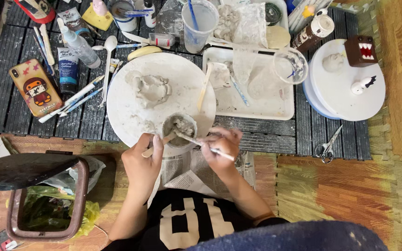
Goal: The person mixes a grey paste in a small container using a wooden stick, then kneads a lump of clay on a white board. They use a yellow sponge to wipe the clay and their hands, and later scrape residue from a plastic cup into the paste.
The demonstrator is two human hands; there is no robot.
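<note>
Head view, one moment recorded. Small grey cup [179, 130] of wet clay stood at the near edge of a round white board [117, 100], between both hands. Left hand [141, 158] was closed around a wooden stick [157, 145] whose tip dipped into the cup. Right hand [220, 145] pinched a thin metal tool [196, 141], its point also in the cup. Clay figure [150, 88] lay on the board beyond. Rectangular white tray [257, 109] sat just right; scissors [327, 146] lay farther right; phone [35, 86] lay well left.
</note>
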